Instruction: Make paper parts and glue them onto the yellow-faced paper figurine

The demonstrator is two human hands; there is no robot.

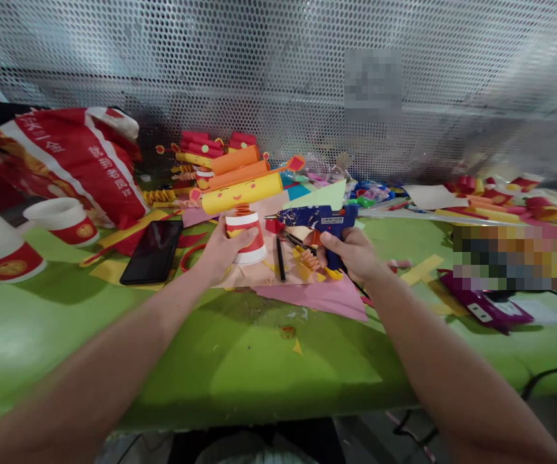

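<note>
A paper cup [246,240] with a red band is held upright by my left hand [225,250], whose fingers wrap round its left side. On top of the cup an orange folded paper spring carries a yellow paper roll with a drawn smiling face [243,193], and orange rolls [237,169] lie above that. My right hand [350,252] is closed round the handle of a blue glue gun [310,218]. The gun's metal nozzle points left, close to the cup's right side. A black pen [281,259] lies between the hands.
A black phone [152,252], white-and-red cups [66,222] and a red bag [73,161] are at the left. Pink paper [324,298] lies under the right hand. Purple case [488,303] and black cable [556,367] are at the right; a perforated metal panel [268,71] stands behind.
</note>
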